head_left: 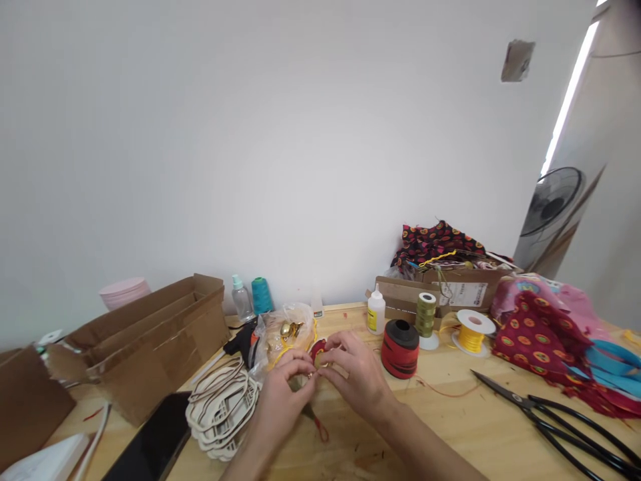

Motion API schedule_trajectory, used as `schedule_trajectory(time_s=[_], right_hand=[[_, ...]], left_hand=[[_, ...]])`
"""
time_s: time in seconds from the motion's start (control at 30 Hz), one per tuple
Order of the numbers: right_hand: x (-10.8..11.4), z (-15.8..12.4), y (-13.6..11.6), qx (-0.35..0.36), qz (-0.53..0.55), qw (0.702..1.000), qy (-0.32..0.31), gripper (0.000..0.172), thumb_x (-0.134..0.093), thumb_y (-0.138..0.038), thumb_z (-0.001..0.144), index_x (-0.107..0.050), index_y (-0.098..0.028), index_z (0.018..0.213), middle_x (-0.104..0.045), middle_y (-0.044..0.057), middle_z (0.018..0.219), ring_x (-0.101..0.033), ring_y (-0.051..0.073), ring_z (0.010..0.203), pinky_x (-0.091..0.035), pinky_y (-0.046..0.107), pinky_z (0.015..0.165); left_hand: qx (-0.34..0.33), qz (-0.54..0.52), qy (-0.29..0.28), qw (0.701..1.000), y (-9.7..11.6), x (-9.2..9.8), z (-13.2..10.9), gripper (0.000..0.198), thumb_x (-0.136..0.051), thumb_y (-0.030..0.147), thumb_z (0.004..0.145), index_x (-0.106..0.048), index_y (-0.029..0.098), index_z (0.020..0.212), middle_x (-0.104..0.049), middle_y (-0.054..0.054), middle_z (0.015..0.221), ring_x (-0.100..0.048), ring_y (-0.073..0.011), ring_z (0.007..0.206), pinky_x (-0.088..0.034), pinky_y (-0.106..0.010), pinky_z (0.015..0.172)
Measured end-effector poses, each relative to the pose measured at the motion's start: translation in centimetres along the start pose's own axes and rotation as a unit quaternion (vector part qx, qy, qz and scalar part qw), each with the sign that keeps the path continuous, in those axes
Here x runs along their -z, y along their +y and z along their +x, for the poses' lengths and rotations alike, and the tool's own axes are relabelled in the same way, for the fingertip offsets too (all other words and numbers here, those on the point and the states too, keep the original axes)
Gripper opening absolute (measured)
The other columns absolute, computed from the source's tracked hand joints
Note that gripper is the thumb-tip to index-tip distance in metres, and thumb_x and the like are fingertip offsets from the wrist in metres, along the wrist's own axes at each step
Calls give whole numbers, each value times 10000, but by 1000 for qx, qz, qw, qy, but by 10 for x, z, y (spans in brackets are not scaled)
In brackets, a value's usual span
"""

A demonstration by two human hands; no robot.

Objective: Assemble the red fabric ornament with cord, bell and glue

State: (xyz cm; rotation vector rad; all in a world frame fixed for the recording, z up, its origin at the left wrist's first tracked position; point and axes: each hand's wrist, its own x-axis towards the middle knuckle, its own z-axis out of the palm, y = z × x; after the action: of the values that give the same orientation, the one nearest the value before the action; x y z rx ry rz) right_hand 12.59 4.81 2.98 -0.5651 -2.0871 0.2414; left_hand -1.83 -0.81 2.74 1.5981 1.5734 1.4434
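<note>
Over the middle of the table, my left hand (286,394) and my right hand (354,369) meet fingertip to fingertip. Between my right thumb and fingers is a small red fabric piece (317,348) with a yellowish pattern, partly covered by the fingers. My left thumb and forefinger are pinched together at a tiny shiny bit (310,375), too small to name. A red cord loop (321,429) shows below the hands; where it is attached is hidden. Just behind lies a clear plastic bag (273,334) with gold-coloured metal pieces (289,329).
Stacked wooden cutouts (223,407) and a black phone-like slab (150,441) lie left, before a cardboard box (155,347). To the right are a glue bottle (375,312), red cord spool (400,351), yellow cord spool (471,334), large black scissors (531,404) and red patterned fabric (541,341).
</note>
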Motion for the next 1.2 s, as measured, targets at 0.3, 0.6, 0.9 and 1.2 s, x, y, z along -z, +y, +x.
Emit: schedule_trajectory(time_s=[0.3, 0.6, 0.9, 1.2], right_hand=[[-7, -7, -4, 74, -130, 989, -3, 143, -501, -179, 793, -620, -214, 723, -567, -5, 670, -448, 108, 608, -269, 224, 521], [-18, -14, -9, 62, -201, 978, -10, 149, -476, -191, 807, -589, -210, 712, -545, -7, 630, -455, 117, 566, -256, 235, 481], [-22, -18, -17, -91, 15, 996, -13, 230, -407, -173, 820, -633, -213, 836, -579, 14, 694, -536, 96, 603, -378, 168, 534], [-17, -15, -16, -125, 68, 990, -3, 217, -471, -155, 757, -665, -204, 840, -583, 13, 652, -481, 90, 513, -355, 178, 484]], left_hand=[[230, -254, 17, 939, -17, -12, -9, 248, -692, 358, 566, -630, 132, 647, -441, 82, 408, -363, -40, 368, -356, -176, 422], [269, -379, 16, 885, -12, -12, -10, 226, -747, 297, 532, -650, 122, 635, -469, 71, 447, -404, -17, 418, -416, -134, 480], [273, -454, -8, 848, -11, -12, -14, 104, -681, 242, 648, -651, 143, 651, -557, 24, 549, -515, -56, 520, -464, -167, 551], [230, -408, -12, 884, -15, -13, -8, 120, -707, 243, 607, -672, 133, 639, -556, 38, 503, -507, -50, 500, -468, -157, 554]])
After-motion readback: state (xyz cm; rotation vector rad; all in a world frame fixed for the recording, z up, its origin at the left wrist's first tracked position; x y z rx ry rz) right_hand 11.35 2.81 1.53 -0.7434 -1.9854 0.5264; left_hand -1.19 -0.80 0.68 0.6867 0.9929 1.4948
